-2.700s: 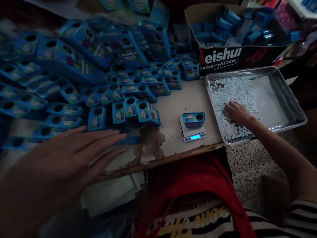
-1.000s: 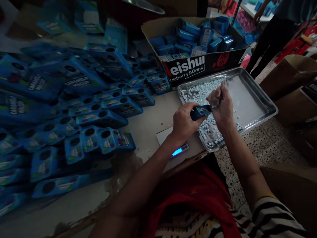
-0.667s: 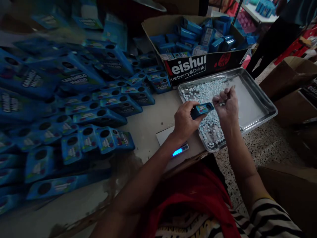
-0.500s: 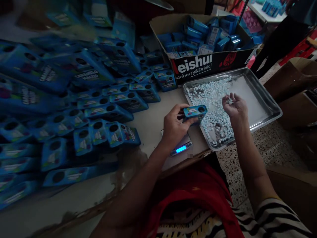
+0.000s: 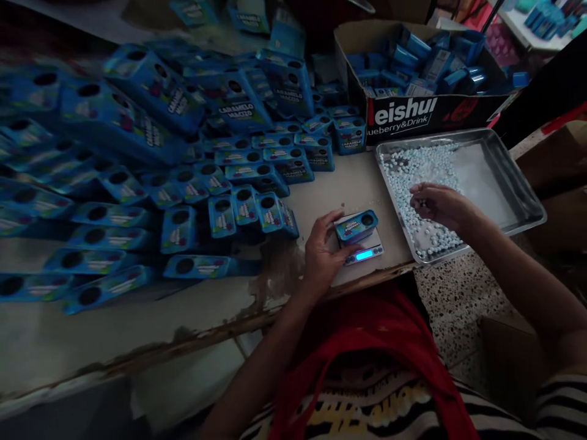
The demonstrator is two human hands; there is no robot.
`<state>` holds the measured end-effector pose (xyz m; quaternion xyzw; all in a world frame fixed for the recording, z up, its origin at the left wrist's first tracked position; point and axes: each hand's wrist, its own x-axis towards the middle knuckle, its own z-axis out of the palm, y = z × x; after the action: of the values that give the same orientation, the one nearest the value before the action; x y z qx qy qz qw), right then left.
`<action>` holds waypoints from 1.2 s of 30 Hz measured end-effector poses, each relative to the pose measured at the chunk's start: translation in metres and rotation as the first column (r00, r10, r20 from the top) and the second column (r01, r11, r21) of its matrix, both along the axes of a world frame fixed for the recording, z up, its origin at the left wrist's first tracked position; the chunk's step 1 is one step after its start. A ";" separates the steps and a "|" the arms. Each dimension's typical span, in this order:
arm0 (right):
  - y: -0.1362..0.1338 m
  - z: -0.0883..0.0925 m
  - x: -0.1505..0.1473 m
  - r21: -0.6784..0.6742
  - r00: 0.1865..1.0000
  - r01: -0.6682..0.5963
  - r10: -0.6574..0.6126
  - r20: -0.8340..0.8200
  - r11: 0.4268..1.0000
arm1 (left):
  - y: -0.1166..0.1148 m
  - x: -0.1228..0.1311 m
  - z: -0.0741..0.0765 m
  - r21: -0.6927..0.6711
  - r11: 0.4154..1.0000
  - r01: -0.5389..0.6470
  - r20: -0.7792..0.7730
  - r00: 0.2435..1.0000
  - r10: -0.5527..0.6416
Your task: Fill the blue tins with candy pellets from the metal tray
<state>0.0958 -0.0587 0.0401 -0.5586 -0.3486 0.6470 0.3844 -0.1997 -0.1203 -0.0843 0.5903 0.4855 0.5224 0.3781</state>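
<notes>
red apron [image 5: 380, 333], black and white striped shirt [image 5: 493, 408], yellow lettering [image 5: 362, 408] on its front, striped right sleeve [image 5: 566, 397]

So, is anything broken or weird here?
Yes, the table looks damaged: near its front edge, left of the scale, there's a brown patch where the pale top seems worn away, and the edge looks ragged.

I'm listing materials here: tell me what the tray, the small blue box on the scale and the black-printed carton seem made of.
Tray: apparently metal, smooth and shiny, judging by its silvery reflections.
Small blue box on the scale: glossy printed card or plastic; the sheen leaves it open.
Black-printed carton: most likely cardboard, as its inside shows plain brown.
</notes>
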 end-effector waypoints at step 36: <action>0.009 0.060 -0.061 0.216 0.638 -0.680 0.421 0.645 0.701 | -0.038 -0.043 0.036 -0.187 0.981 -0.050 -0.069 0.997 0.038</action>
<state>0.0347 -0.0496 0.1002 -0.4789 -0.7373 0.4489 0.1600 -0.2428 -0.1580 -0.0484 0.5577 0.5576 0.4629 0.4047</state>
